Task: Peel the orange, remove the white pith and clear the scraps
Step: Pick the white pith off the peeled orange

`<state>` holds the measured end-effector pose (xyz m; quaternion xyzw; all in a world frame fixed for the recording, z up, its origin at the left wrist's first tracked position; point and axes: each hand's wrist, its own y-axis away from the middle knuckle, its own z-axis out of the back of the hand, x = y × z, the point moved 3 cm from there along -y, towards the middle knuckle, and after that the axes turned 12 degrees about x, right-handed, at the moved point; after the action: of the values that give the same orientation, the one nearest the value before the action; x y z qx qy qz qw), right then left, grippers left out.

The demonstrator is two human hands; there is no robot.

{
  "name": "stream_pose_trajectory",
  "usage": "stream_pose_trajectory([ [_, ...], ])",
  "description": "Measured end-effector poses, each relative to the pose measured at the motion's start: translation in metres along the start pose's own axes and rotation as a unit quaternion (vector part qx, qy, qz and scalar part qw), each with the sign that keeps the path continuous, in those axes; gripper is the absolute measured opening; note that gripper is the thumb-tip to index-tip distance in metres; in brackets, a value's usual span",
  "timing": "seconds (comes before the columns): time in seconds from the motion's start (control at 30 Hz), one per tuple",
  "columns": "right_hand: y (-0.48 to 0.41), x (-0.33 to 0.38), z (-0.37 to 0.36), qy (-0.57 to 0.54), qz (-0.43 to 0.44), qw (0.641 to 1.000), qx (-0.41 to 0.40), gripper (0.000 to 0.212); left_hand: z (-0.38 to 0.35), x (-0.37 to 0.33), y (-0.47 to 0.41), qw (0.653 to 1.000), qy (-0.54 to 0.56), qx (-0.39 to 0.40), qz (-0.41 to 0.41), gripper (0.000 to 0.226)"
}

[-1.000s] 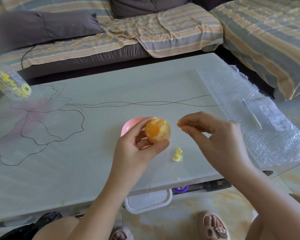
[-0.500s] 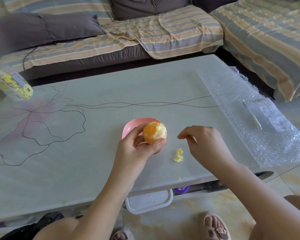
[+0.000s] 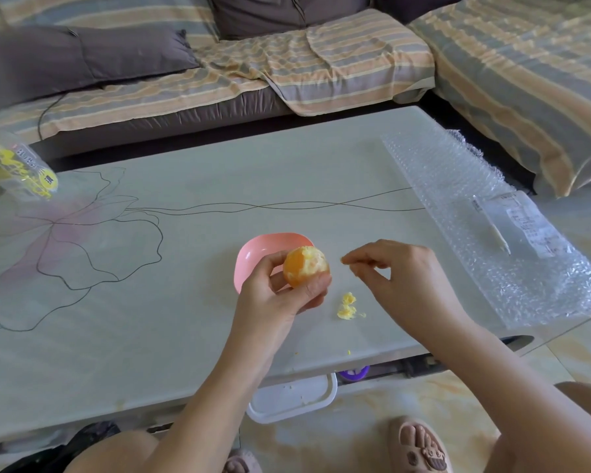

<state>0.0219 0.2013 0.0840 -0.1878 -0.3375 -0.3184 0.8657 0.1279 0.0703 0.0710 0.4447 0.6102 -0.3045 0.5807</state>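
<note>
orange (image 3: 306, 266), mostly peeled, sits gripped in the left hand (image 3: 280, 295) just over the pink bowl (image 3: 263, 247). right hand (image 3: 396, 271) pinches what looks like a pith shred (image 3: 343, 259); best drop it on the scrap pile (image 3: 348, 306), then rotate the fruit towards remaining white.

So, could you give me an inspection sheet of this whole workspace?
Surface: pale table, line-drawn flower pattern.
Job's things: peeled orange, some pith left; pink bowl behind it; pith scraps on table.
Clutter: bubble wrap with pen and paper slip; plastic bag.
Fingers: left hand grips orange; right hand pinches what looks like a pith bit.
Cables: dark cord on sofa.
Surroundings: striped sofa; white tray under table.
</note>
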Motion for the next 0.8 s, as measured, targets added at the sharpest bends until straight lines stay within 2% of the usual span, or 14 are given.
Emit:
stream_pose_trajectory([
  [0.13, 0.008, 0.012, 0.006, -0.091, 0.028, 0.995, 0.003, 0.013, -0.004, -0.002, -0.002, 1.000, -0.002, 0.026, -0.013, 0.033],
  [0.33, 0.009, 0.015, 0.010, -0.181, -0.014, 0.983, -0.035, 0.012, -0.011, -0.005, -0.002, 0.996, -0.002, 0.079, -0.041, 0.021],
  [0.43, 0.010, 0.015, 0.016, -0.212, -0.024, 0.975, -0.062, 0.013, -0.014, -0.010, 0.000, 0.994, -0.001, 0.092, -0.063, 0.024],
  [0.63, 0.019, 0.024, 0.015, -0.235, -0.007, 0.969, -0.073, 0.013, -0.014, -0.016, 0.005, 0.991, -0.043, 0.021, -0.124, 0.040],
  [0.8, 0.021, 0.031, 0.011, -0.268, -0.006, 0.960, -0.076, 0.016, -0.016, -0.018, 0.009, 0.985, -0.064, -0.034, -0.158, 0.041],
])
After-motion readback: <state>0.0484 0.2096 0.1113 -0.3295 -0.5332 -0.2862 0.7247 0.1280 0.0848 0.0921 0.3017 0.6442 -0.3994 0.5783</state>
